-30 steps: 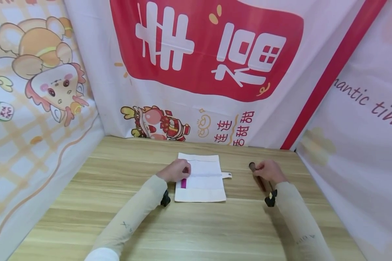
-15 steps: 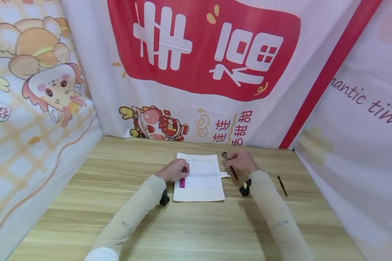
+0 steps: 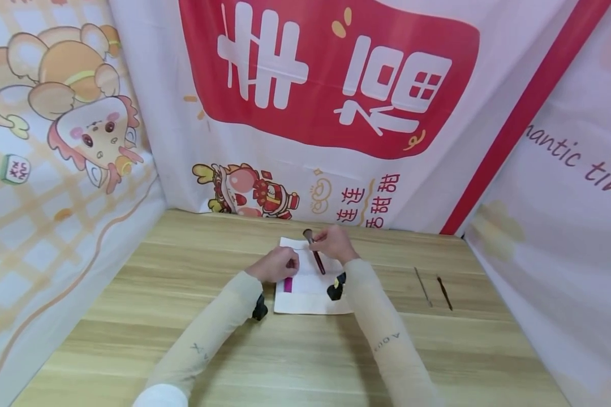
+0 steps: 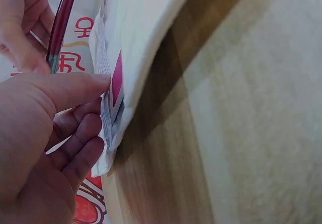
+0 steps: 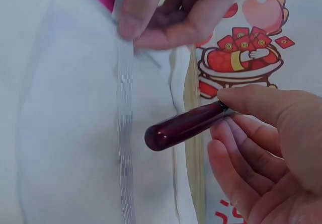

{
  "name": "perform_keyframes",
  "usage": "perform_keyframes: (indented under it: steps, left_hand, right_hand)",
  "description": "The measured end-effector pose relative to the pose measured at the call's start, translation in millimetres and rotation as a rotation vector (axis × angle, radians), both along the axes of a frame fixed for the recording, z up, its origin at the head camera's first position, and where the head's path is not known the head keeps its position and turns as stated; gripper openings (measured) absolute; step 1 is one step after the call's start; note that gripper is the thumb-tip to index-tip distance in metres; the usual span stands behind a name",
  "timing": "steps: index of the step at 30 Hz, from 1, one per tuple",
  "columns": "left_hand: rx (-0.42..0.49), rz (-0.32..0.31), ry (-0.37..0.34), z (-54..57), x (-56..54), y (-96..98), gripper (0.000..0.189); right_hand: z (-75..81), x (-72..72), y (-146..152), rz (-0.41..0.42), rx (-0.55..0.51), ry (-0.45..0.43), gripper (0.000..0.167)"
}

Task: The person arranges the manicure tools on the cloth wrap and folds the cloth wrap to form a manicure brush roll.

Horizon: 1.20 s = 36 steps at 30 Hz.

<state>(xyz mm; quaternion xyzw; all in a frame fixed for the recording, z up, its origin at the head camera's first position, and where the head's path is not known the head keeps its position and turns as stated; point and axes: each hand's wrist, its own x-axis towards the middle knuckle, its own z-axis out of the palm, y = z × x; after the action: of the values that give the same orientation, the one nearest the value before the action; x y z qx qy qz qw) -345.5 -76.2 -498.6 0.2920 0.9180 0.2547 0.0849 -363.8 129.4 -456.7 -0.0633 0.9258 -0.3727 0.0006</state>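
A white fabric case (image 3: 305, 305) lies spread on the table. Near its left side my left hand (image 3: 275, 264) pinches the elastic band (image 5: 125, 158) that runs across it, lifting it slightly in the left wrist view. A magenta strip (image 3: 287, 284) sits under the band beside that hand. My right hand (image 3: 334, 243) grips a makeup brush (image 3: 318, 263) by its upper part, above the case. The dark red handle (image 5: 186, 128) points down toward the case, apart from the band; in the right wrist view the bristles are hidden by the hand.
Two thin tools lie on the right of the wooden table (image 3: 209, 362): a slim grey rod (image 3: 422, 287) and a dark, slender brush (image 3: 444, 293). A printed cloth (image 3: 326, 135) hangs behind the table's far edge, with more cloth at both sides.
My right hand has carried the makeup brush left from the table's right side to over the case, uncovering the two thin tools. My left hand stays at the band.
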Motion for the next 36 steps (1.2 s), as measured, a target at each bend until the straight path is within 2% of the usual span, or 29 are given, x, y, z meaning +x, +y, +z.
perform_keyframes:
  steps: [5,13,18,23,27,36]
  left_hand:
    - [-0.008,-0.012,0.027,1.1,0.5,-1.1,0.013]
    - [0.035,-0.012,0.028,0.9,1.7,0.7,0.011]
    - [0.036,-0.007,0.039,-1.2,1.7,-2.4,0.012]
    - [0.054,-0.007,0.036,-1.2,3.5,-3.7,0.011]
    - [0.067,-0.001,0.024,-0.4,4.6,-3.0,0.011]
    - [0.083,-0.007,0.032,-0.7,3.4,-3.9,0.012]
  right_hand:
    - [-8.5,-2.6,-15.6,-0.069,-0.133,0.032,0.016]
    - [-26.8,-5.0,-24.7,-0.273,-0.33,0.134,0.019]
    - [-33.0,-2.0,-32.2,-0.308,-0.402,0.126,0.019]
    - [-40.5,0.8,-35.5,-0.314,-0.386,0.082,0.018]
    - [-43.8,3.1,-35.5,-0.296,-0.346,0.01,0.015]
    - [-37.8,10.9,-36.6,-0.26,-0.17,-0.1,0.012]
